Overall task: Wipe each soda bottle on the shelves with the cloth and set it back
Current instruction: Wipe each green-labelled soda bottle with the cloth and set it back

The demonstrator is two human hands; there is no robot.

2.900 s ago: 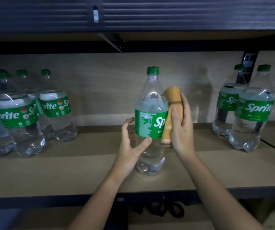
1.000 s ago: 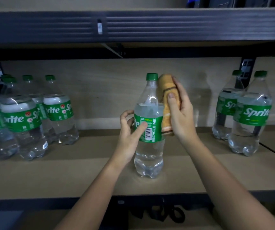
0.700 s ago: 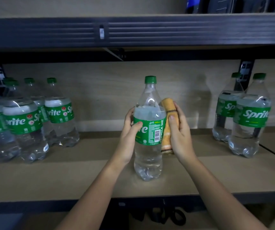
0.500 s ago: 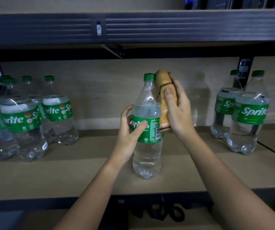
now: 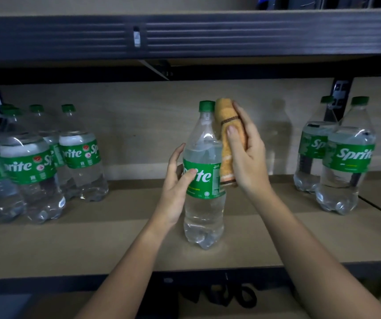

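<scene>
Your left hand (image 5: 175, 187) grips the Sprite bottle (image 5: 204, 176) at its green label, thumb over the "Sprite" lettering. It stands upright mid-shelf (image 5: 92, 245), near the front edge. Your right hand (image 5: 246, 155) holds the folded orange cloth (image 5: 227, 139) against the bottle's shoulder. More Sprite bottles (image 5: 30, 166) stand at the left end, two bottles (image 5: 346, 162) at the right.

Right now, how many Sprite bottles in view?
8 Sprite bottles, maybe more: one mid-shelf in the left hand, two at right, about five clustered at left, overlapping, so some may be hidden.
</scene>
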